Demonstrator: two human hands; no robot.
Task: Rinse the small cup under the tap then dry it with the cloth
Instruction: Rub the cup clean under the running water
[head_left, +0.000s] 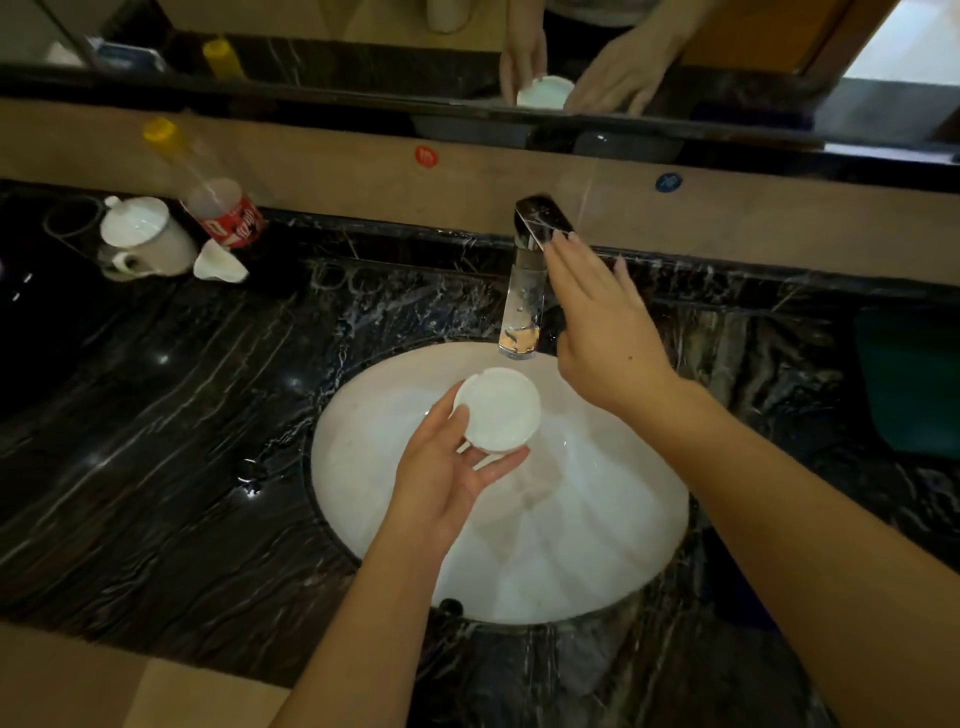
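Note:
My left hand (447, 467) holds the small white cup (500, 408) over the white basin (363, 441), just below and in front of the tap spout. The cup's mouth faces up toward me. The chrome tap (524, 291) stands at the back of the basin. Fingers apart, my right hand (597, 322) reaches along the tap's right side, and its fingertips touch the tap lever (543, 221). I see no water stream. A dark green cloth (909, 379) lies on the counter at the far right.
The counter (182, 415) is black veined marble, wet around the basin. At the back left stand a white lidded mug (143, 239), a white shell-like piece (218, 262) and a plastic bottle (218, 202) with a yellow cap. A mirror runs along the wall above.

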